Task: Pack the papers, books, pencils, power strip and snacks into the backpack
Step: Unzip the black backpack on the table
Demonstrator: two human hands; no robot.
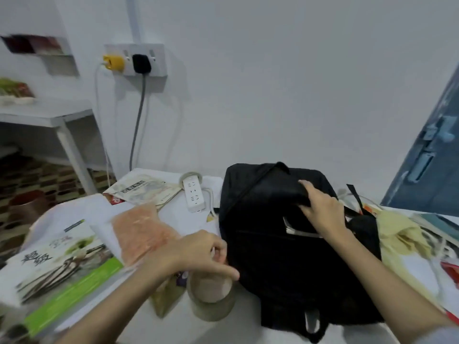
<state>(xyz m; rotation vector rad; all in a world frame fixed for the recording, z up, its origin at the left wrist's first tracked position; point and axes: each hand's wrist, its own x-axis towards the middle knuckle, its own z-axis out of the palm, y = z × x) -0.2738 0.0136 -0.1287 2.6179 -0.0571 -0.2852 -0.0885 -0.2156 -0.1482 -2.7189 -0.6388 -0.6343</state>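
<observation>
A black backpack lies on the white table, right of centre. My right hand grips a fold of its upper fabric. My left hand rests at the backpack's left edge, fingers curled, pinching something small and pale that I cannot identify. Left of it lie an orange snack pack, a book with a green stripe, white papers and a pale book. A white power strip lies at the back of the table.
A roll of tape stands just under my left hand. Yellow cloth and other items lie right of the backpack. A wall socket with two plugs hangs above, cables dropping to the table. A white shelf stands at left, a blue door at right.
</observation>
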